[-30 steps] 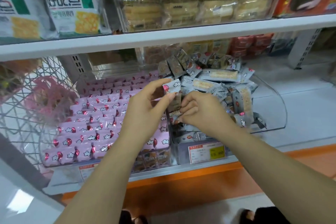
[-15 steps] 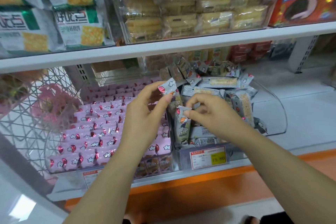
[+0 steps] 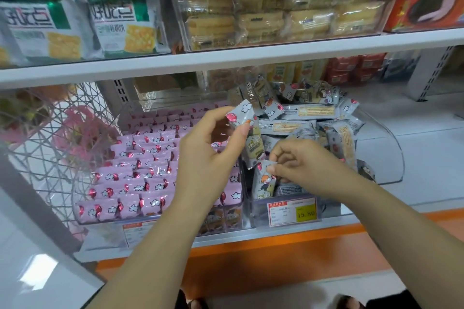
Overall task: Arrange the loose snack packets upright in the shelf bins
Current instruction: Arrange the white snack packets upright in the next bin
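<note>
My left hand point(image 3: 212, 155) grips the top of a grey snack packet point(image 3: 252, 138) with cloud print, held upright above the divider between two clear bins. My right hand point(image 3: 305, 168) pinches the top edge of a second grey packet point(image 3: 263, 180), which stands upright at the front left corner of the right bin point(image 3: 386, 158). Behind both hands, a loose heap of grey packets point(image 3: 308, 113) lies at all angles in that bin. The left bin point(image 3: 82, 218) holds neat upright rows of pink packets point(image 3: 140, 170).
A yellow price tag point(image 3: 292, 211) is clipped to the right bin's front. A white wire basket point(image 3: 50, 138) stands at the left. The upper shelf point(image 3: 226, 57) overhangs closely, loaded with cracker packs point(image 3: 113, 17) and biscuit packs point(image 3: 276, 12). An orange edge point(image 3: 251, 246) runs below.
My left hand has lifted its grey packet higher. My right hand has pulled another packet out of the heap and stood it up at the bin's front left.
</note>
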The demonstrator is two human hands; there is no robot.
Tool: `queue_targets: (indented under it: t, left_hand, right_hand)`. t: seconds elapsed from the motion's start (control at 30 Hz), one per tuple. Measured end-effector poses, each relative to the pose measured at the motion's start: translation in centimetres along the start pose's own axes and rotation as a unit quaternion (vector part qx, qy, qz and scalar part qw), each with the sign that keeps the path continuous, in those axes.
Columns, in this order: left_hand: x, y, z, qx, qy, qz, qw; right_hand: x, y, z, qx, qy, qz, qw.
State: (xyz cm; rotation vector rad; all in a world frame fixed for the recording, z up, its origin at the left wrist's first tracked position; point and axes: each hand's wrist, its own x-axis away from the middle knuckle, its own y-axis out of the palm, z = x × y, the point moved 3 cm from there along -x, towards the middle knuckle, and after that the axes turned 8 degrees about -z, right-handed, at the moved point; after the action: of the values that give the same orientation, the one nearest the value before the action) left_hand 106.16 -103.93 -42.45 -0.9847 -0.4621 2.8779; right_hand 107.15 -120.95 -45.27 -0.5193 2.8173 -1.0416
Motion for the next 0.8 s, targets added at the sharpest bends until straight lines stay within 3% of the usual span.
queue_targets:
  t: [0.6,0.8]
  left_hand:
    - [0.7,-0.5,-0.9,-0.014,-0.002,-0.015,1.0]
    - [0.6,-0.2,-1.8,-0.077,-0.055,-0.096,0.991]
  right_hand:
    - [-1.1,2.3,-0.4,0.139,0.026,-0.12,0.983]
    - [-0.8,1.5,0.1,0.116,0.04,-0.16,0.979]
